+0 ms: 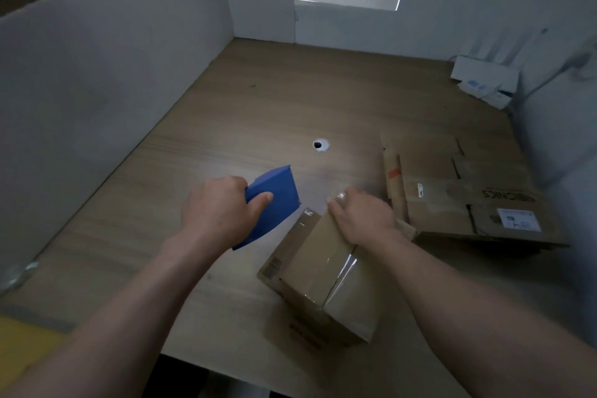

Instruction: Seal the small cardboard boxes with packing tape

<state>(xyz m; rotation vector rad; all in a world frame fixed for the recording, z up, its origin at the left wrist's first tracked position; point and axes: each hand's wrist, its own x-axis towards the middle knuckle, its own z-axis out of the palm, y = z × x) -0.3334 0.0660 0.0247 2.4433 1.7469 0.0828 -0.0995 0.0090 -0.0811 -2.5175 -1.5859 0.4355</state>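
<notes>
Nearest the person, a small cardboard box (pixel 310 271) sits on the wooden desk (pixel 258 100), turned at an angle. A glossy strip of clear tape (pixel 343 273) runs along its top seam and folds down the near face. The right hand (pixel 361 216) rests on the far end of the box top, fingers fairly straight and laid flat on the cardboard, with a shiny bit of tape just at the fingertips. Whether they pinch that tape cannot be told.

Left of the box and just clear of its far corner, the left hand (pixel 219 207) grips a blue tape dispenser (pixel 277 197), fingers curled over it and thumb pressed on its side.

Right of the box, touching or nearly so, lies a flattened cardboard sheet (pixel 452 191) with a white label. Further back a round cable hole (pixel 321 145) sits in the desk, and small white boxes (pixel 484 77) stand in the far right corner against the pale partition walls (pixel 97 74).
</notes>
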